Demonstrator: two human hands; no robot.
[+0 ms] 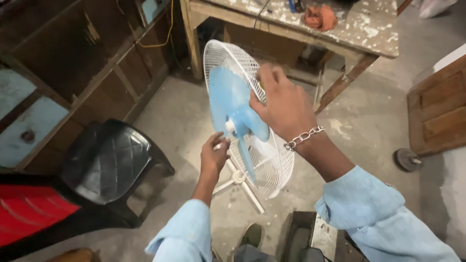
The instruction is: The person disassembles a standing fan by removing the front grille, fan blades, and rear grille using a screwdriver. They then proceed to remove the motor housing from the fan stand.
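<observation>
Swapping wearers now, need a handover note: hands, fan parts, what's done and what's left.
Left hand: fingertips pinched at the white hub cap in front of the blue fan blade.
Right hand: grip on the blade's right side, in front of the white rear grille.
Fan is held up above the concrete floor, beside the black plastic stool.
Done: no front grille on the fan.
Left: blade is on the shaft; cannot tell whether the cap is loose.

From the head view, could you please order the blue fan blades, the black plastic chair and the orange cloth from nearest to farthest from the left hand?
1. Blue fan blades: right at the left hand, whose fingers are at the hub.
2. Black plastic chair: on the floor to its left.
3. Orange cloth: on the paint-spattered table, far up and to the right.
</observation>
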